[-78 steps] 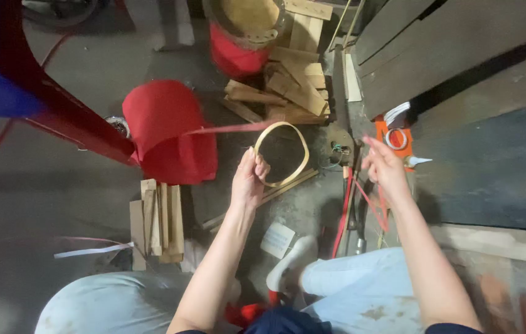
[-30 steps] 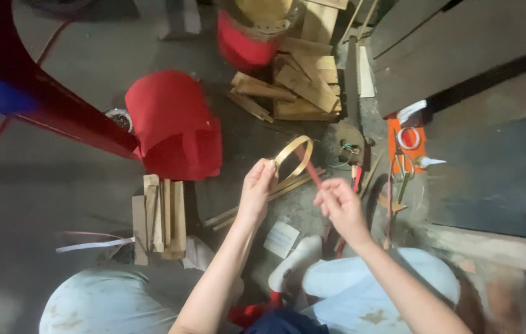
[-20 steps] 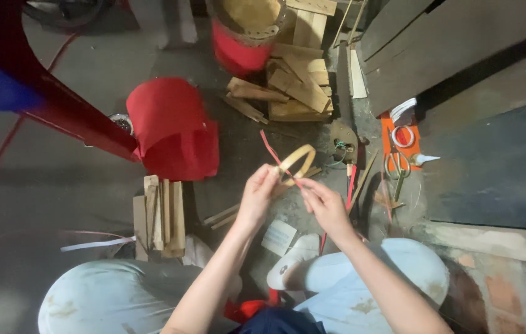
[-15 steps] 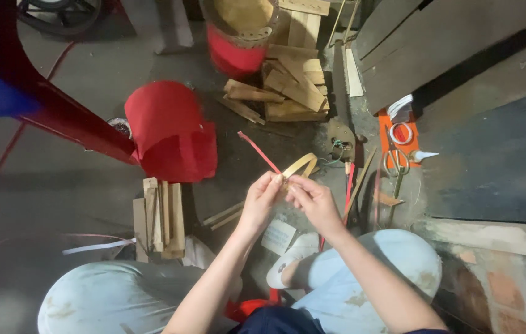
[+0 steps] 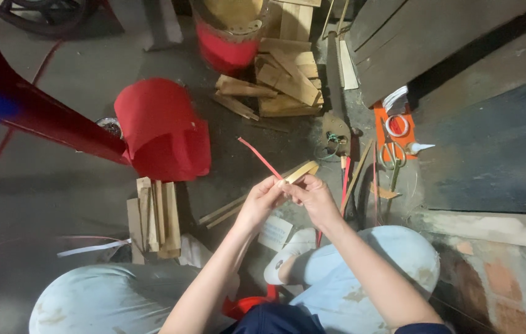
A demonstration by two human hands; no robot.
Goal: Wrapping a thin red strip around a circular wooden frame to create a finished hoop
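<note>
1. Grey concrete floor [image 5: 59,185] is dusty, with offcuts of wood [image 5: 278,86] behind a red paper roll [image 5: 161,130].
2. Right of that roll, the left hand [image 5: 262,201] and right hand [image 5: 313,196] meet; fingertips of both pinch a flat pale bamboo strip [image 5: 300,172].
3. A thin red ribbon [image 5: 260,158] rises from the pinch toward the roll, probably held tight against the strip.
4. Scissors [image 5: 391,154] lie further right.

Bare forearms, dark navy top, pale blue trousers, white shoe [image 5: 288,263].
</note>
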